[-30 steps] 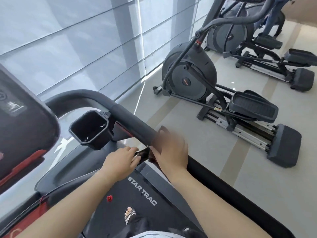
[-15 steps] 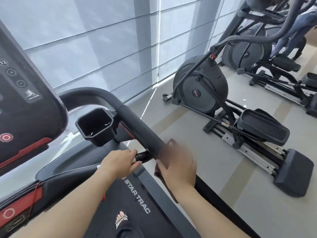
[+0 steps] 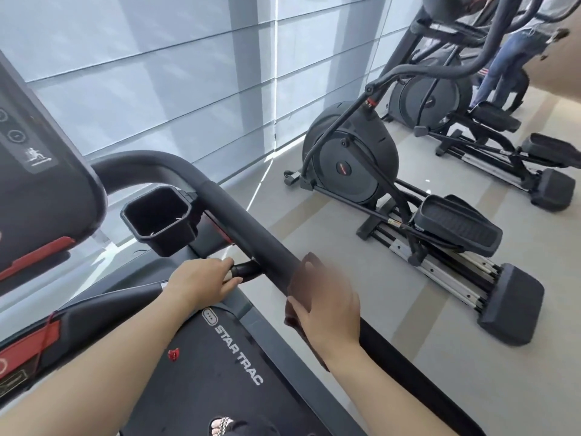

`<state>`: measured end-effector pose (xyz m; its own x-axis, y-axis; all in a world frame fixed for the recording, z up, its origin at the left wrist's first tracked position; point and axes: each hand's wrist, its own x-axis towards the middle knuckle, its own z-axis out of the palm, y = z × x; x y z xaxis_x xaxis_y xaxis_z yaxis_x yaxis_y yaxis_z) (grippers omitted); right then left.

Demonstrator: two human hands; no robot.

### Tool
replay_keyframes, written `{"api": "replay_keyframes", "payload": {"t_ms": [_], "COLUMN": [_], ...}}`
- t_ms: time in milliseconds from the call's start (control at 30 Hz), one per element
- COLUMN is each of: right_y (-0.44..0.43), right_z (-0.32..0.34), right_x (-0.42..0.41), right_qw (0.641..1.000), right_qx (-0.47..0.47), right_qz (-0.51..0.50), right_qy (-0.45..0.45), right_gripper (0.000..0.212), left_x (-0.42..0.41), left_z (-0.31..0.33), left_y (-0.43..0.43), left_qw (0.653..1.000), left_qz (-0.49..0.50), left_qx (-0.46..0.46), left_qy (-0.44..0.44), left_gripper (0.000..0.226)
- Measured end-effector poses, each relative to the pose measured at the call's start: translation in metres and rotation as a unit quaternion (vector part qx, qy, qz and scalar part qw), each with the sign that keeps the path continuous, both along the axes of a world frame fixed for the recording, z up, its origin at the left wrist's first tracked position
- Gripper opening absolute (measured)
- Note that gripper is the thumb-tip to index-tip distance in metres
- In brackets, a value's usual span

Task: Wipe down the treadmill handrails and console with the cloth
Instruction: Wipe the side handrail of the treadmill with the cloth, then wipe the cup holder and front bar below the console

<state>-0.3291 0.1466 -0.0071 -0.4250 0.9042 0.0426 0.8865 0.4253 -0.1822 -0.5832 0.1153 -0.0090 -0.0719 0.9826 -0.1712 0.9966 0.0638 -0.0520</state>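
Note:
The treadmill's black right handrail [image 3: 242, 225] runs from the upper left down toward the lower right. My right hand [image 3: 327, 309] is wrapped over the rail, pressing a brownish cloth [image 3: 309, 272] against it; the cloth is motion-blurred. My left hand [image 3: 201, 281] grips a short black side handle [image 3: 246, 268] that sticks out under the rail. The dark console [image 3: 37, 171] with round buttons fills the left edge, only partly in view. The belt deck with the STAR TRAC logo [image 3: 239, 354] lies below my arms.
A black cup holder [image 3: 158, 220] hangs between console and rail. An elliptical trainer [image 3: 377, 171] stands on the grey floor to the right, another behind it [image 3: 440, 96], with a person's legs in jeans [image 3: 509, 58] at the far right. Grey window blinds [image 3: 157, 73] span the back.
The view has swung left and down a little, showing more of the console. My right hand with the cloth stays on the rail, shifted slightly along it; my left hand keeps its grip.

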Motion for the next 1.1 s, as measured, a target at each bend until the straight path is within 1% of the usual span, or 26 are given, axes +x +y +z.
{"api": "replay_keyframes", "payload": {"t_ms": [133, 200, 267, 367, 467, 533, 600, 767, 833, 933, 1000, 1100], "right_y": [0.016, 0.028, 0.035, 0.032, 0.022, 0.019, 0.023, 0.039, 0.044, 0.051, 0.055, 0.057], "right_z": [0.003, 0.007, 0.01, 0.011, 0.004, -0.002, -0.003, 0.005, 0.008, 0.013, 0.02, 0.03], "right_x": [-0.023, -0.047, -0.067, -0.069, -0.056, -0.054, -0.061, -0.1, -0.11, -0.122, -0.135, -0.163], "right_qw": [0.999, 0.999, 0.999, 0.998, 0.993, 0.99, 0.989, 0.987, 0.984, 0.979, 0.972, 0.958], "right_qx": [-0.007, -0.02, -0.017, 0.003, 0.052, 0.084, 0.096, 0.067, 0.057, 0.047, 0.036, 0.02], "right_qz": [-0.015, -0.007, 0.008, 0.028, 0.05, 0.055, 0.04, 0.04, 0.043, 0.068, 0.102, 0.168], "right_qy": [0.03, 0.043, 0.039, 0.061, 0.098, 0.094, 0.104, 0.141, 0.16, 0.188, 0.207, 0.23], "right_gripper": [0.064, 0.064, 0.062, 0.057, 0.056, 0.056, 0.053, 0.048, 0.047, 0.047, 0.047, 0.047], "left_x": [0.0, -0.004, -0.013, -0.037, -0.059, -0.06, -0.056, -0.055, -0.055, -0.061, -0.072, -0.098], "left_z": [0.009, 0.014, 0.021, 0.031, 0.037, 0.036, 0.034, 0.036, 0.038, 0.042, 0.045, 0.047], "left_y": [-0.004, -0.01, -0.018, -0.036, -0.054, -0.06, -0.06, -0.063, -0.065, -0.067, -0.071, -0.08], "left_qw": [0.998, 0.995, 0.993, 0.992, 0.986, 0.988, 0.991, 0.992, 0.988, 0.974, 0.963, 0.943], "left_qz": [0.037, 0.067, 0.072, 0.079, 0.122, 0.114, 0.102, 0.108, 0.119, 0.15, 0.176, 0.237], "left_qx": [-0.016, -0.018, -0.007, -0.015, -0.056, -0.061, -0.053, -0.008, -0.004, 0.016, 0.044, 0.076], "left_qy": [-0.04, -0.078, -0.091, -0.099, -0.102, -0.083, -0.072, -0.071, -0.097, -0.17, -0.198, -0.221], "left_gripper": [0.037, 0.035, 0.035, 0.033, 0.043, 0.046, 0.045, 0.044, 0.042, 0.033, 0.026, 0.023]}}
